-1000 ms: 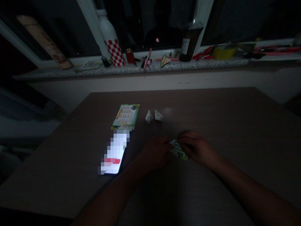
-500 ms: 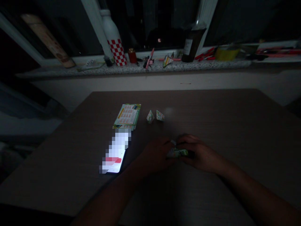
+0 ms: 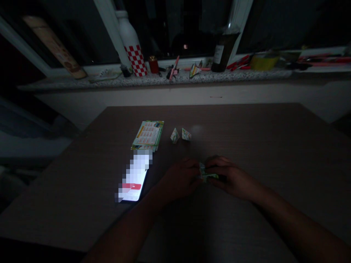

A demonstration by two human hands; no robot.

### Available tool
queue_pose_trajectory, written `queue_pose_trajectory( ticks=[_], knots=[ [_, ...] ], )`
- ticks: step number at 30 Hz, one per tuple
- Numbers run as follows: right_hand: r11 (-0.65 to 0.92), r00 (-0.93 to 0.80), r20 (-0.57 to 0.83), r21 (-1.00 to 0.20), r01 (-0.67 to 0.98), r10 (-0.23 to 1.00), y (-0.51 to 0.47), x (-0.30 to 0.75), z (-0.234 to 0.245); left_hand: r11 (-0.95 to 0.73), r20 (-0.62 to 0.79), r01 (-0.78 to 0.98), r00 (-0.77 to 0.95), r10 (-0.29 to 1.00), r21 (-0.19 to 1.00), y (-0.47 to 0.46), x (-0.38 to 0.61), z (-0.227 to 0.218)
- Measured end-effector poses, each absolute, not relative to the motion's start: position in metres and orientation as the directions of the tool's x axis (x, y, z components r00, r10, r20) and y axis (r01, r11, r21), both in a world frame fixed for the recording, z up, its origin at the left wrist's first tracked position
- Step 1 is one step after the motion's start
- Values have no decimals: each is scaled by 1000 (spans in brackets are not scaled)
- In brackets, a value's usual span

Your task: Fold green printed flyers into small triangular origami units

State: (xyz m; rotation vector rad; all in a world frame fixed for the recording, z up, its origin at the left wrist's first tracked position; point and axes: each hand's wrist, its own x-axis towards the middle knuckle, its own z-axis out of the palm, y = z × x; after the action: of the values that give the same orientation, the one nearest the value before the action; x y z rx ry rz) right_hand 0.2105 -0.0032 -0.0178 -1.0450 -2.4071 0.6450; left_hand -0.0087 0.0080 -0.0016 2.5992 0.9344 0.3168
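Note:
A small piece of green printed paper is pinched between both hands just above the dark table. My left hand grips its left side with closed fingers. My right hand holds its right side, fingers curled over it. Two small folded paper shapes stand on the table beyond my hands. The room is dim and much of the paper is hidden by my fingers.
A lit phone lies left of my hands, with a stack of green printed sheets just behind it. The windowsill carries a red-checked white bottle, a dark bottle, pens and clutter.
The paper between my hands has been turned and squeezed into a smaller, more compact shape. Both hands stayed in about the same place over the table.

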Motion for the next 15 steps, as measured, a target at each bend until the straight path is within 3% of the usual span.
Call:
queue_pose_trajectory(
  ticks=[15],
  knots=[
    [610, -628, 198, -571, 550, 752, -3, 212, -17, -713, 79, 569, 757, 649, 410, 9, -10, -2]
  ],
)
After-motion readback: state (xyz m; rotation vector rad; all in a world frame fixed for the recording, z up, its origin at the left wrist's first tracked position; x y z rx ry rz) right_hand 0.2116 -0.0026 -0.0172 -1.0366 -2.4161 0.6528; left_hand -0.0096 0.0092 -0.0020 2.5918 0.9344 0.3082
